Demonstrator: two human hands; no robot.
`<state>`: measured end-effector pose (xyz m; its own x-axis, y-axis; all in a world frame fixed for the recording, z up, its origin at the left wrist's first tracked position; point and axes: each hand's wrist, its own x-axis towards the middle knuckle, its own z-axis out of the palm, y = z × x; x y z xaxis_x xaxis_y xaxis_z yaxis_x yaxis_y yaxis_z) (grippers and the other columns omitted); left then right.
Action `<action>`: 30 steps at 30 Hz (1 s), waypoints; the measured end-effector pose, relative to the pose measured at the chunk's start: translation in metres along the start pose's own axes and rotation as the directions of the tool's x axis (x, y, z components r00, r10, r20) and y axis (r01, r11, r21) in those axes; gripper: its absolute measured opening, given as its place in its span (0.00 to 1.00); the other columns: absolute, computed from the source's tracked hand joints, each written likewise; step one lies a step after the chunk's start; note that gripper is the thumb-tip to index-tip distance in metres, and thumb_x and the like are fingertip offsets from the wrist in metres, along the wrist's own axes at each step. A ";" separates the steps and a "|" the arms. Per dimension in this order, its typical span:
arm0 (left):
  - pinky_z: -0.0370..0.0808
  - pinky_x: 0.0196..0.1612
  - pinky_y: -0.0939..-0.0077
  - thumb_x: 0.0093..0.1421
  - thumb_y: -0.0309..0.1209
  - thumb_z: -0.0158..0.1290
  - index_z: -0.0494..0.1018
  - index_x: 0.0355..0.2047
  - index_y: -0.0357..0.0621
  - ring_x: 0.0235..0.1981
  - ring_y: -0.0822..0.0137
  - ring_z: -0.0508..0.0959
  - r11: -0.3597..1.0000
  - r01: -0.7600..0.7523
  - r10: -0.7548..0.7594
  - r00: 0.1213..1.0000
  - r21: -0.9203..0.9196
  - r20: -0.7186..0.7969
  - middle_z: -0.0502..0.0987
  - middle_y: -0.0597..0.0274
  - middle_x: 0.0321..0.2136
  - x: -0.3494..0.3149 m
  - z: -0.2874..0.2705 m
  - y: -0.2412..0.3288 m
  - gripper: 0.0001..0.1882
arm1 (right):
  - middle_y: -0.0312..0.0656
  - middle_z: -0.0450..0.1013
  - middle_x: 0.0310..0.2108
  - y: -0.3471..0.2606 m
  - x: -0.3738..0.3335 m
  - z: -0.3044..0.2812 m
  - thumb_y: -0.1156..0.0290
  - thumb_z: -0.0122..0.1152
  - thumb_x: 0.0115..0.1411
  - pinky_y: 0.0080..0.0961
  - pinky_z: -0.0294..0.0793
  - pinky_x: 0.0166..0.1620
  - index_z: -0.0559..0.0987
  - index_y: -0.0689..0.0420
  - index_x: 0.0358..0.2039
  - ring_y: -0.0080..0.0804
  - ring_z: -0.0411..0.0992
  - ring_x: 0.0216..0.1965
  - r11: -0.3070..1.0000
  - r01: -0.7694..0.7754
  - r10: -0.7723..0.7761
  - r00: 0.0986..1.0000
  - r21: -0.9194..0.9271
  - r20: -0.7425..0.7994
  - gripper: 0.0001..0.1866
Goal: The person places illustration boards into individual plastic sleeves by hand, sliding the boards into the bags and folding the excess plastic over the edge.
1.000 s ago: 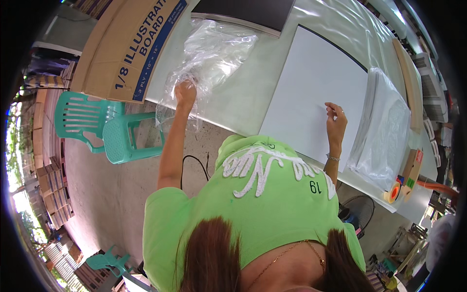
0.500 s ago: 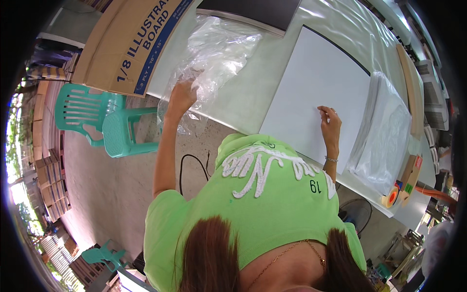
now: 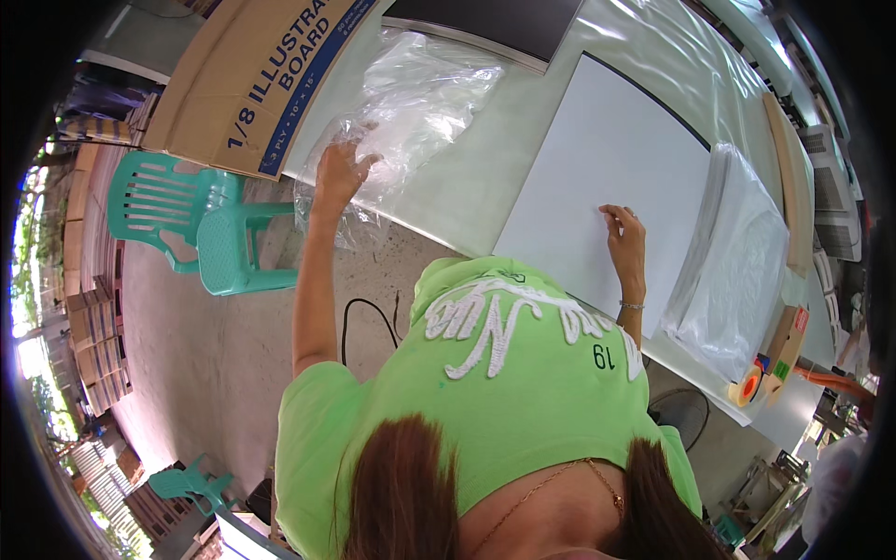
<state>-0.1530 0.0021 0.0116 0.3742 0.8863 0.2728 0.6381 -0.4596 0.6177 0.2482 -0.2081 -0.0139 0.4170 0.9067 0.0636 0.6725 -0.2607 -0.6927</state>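
Note:
My left hand [image 3: 342, 174] reaches out to a crumpled clear plastic bag [image 3: 420, 103] that hangs over the near edge of the table, and its fingers close on the plastic. My right hand [image 3: 623, 235] rests with curled fingers on a large white board [image 3: 607, 159] lying flat on the table; nothing shows in its grasp. My green shirt fills the lower middle of the view and hides the table edge below the board.
A big brown cardboard box [image 3: 233, 84] lies at the table's left end, a dark board [image 3: 495, 23] at the far side. Plastic-wrapped sheets [image 3: 742, 271] sit right of the white board, near an orange tape roll [image 3: 745, 385]. Green plastic chairs [image 3: 201, 233] and a black cable [image 3: 359, 313] are on the floor.
My left hand has shifted along the bag and gathered more of the plastic. My right hand has stayed on the white board, barely moving.

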 end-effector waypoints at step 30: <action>0.71 0.34 0.75 0.62 0.29 0.43 0.73 0.32 0.37 0.27 0.69 0.74 0.897 0.163 -0.217 0.972 -0.412 -0.089 0.75 0.63 0.24 -0.011 -0.048 0.033 0.10 | 0.46 0.71 0.28 -0.031 0.016 0.031 0.83 0.51 0.54 0.28 0.68 0.33 0.76 0.62 0.33 0.39 0.69 0.28 0.967 0.197 -0.215 0.971 0.159 0.108 0.08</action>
<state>-0.1682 -0.0198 0.0642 0.1656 0.9664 0.1966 0.3561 -0.2445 0.9019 0.2148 -0.1755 -0.0139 0.1937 0.9720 0.1329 0.6353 -0.0210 -0.7720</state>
